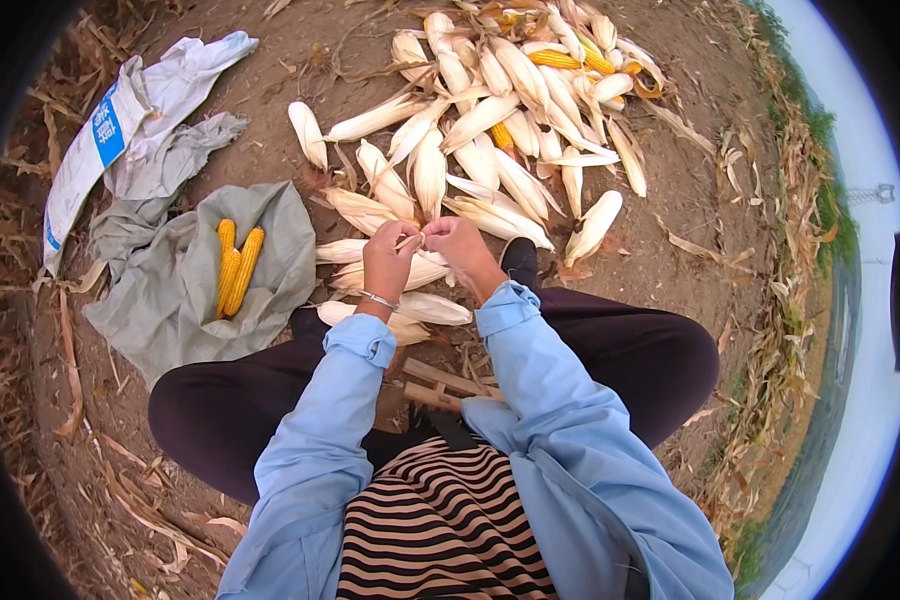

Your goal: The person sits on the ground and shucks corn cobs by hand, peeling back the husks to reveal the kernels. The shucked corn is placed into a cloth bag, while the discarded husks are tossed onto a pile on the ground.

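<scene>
My left hand [387, 259] and my right hand [461, 247] meet fingertip to fingertip in front of me. Between them they pinch a thin pale piece [409, 241], too small to tell whether it is a stick or a strip of husk. Under and beside my hands lie several ears of corn in pale husks [427, 271]. Beyond them spreads a large heap of husked-over ears [495, 112], where a few bare yellow cobs [555, 58] show. On my left, bare yellow corn cobs [241, 271] rest in a grey-green woven sack [172, 285].
A white sack with blue printing [82, 165] lies crumpled at the far left. Between my bent legs are wooden slats [442, 386]. Dry leaves [705, 251] litter the bare soil, and dry stalks [780, 360] line the right edge.
</scene>
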A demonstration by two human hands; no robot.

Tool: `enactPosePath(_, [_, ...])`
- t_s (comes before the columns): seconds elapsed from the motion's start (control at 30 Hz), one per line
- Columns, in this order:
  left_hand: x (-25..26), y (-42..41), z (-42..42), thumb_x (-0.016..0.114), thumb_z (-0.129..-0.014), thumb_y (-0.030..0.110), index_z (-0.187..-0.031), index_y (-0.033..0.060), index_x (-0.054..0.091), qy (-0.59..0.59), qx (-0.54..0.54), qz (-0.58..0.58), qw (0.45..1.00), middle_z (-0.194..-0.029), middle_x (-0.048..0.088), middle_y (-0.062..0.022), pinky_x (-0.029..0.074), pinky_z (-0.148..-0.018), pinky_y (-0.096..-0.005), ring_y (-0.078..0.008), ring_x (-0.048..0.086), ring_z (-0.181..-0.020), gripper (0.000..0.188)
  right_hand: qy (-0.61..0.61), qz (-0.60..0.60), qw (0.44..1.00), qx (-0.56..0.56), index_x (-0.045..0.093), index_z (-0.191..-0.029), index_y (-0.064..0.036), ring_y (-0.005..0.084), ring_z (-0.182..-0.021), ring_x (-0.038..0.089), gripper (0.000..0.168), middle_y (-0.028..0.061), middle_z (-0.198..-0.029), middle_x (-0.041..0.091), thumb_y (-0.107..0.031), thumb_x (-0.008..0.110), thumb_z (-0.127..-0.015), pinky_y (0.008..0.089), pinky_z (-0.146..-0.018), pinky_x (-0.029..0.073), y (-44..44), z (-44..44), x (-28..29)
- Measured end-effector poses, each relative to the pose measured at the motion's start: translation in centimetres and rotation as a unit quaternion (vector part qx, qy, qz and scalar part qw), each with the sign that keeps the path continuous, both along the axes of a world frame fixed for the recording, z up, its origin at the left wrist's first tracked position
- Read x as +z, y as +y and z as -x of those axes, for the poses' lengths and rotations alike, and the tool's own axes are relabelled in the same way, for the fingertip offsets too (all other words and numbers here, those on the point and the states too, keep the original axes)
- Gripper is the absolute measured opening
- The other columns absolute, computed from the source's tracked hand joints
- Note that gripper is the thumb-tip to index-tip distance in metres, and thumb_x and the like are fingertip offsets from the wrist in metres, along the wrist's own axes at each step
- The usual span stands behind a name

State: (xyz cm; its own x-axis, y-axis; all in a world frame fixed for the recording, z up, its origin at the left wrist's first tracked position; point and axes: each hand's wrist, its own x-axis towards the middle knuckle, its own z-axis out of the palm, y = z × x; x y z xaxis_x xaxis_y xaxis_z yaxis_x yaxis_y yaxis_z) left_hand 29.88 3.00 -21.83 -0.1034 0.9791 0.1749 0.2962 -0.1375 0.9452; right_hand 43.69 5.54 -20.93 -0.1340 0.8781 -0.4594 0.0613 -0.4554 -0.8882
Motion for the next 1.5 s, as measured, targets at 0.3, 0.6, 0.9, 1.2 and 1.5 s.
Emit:
enactPosePath(0.3, [-0.9,-1.0,-0.1,0.067,-0.076,0.002,-0.080,-0.0001,0.058,-0.007,-0.043,0.048,0.998,-0.075,0.060,-0.0108,0.047,-0.063,-0.0309,-0.0231,0.059,-0.068,0.011,-0.074,0.003,0.995,-0.070,0.062,-0.073,-0.001,0.0077,-0.054,0.048,0.008,0.0008,-0.065,0.058,-0.005,0.069,-0.072,0.0235,-0.046,0.036,-0.4,-1.1,-1.7])
enactPosePath(0.6, [-2.1,-1.2,0.7,0.066,-0.079,0.001,-0.102,0.0019,0.052,-0.055,-0.159,0.106,0.980,-0.104,0.061,-0.0131,0.048,-0.084,-0.0306,-0.0190,0.060,-0.094,0.027,-0.124,-0.052,0.991,-0.006,0.062,-0.069,-0.001,0.0126,-0.057,0.053,0.007,0.0067,-0.063,0.060,-0.006,0.068,-0.068,0.0296,-0.052,0.042,-0.4,-1.8,-3.0])
enactPosePath(0.9, [-2.4,-0.9,0.3,0.060,-0.082,0.002,-0.112,0.0019,0.056,0.134,-0.166,-0.001,0.977,-0.103,0.062,-0.0178,0.046,-0.083,-0.0386,-0.0354,0.058,-0.097,0.031,-0.339,-0.149,0.927,0.055,0.056,-0.083,-0.004,0.0362,-0.075,0.060,0.010,0.0180,-0.077,0.062,-0.014,0.055,-0.081,0.0435,-0.066,0.047,-0.1,0.4,-0.6])
enactPosePath(1.2, [-0.8,-1.4,-1.2,0.050,-0.091,0.017,-0.082,0.0042,0.055,0.159,-0.179,0.034,0.970,-0.079,0.057,-0.0163,0.044,-0.068,-0.0413,-0.0365,0.056,-0.077,0.017,-0.408,-0.248,0.877,0.055,0.060,-0.080,-0.005,0.0384,-0.072,0.061,0.025,0.0184,-0.073,0.063,-0.029,0.057,-0.086,0.0482,-0.063,0.047,0.7,-1.8,0.0])
enactPosePath(1.5, [-1.4,-1.7,-1.5,0.047,-0.091,0.020,-0.080,0.0065,0.053,0.155,-0.212,0.040,0.964,-0.078,0.055,-0.0179,0.043,-0.067,-0.0433,-0.0387,0.054,-0.077,0.019,-0.472,-0.297,0.819,0.130,0.058,-0.085,-0.006,0.0374,-0.066,0.061,0.023,0.0182,-0.067,0.061,-0.029,0.055,-0.087,0.0480,-0.059,0.047,1.2,-3.5,-0.6])
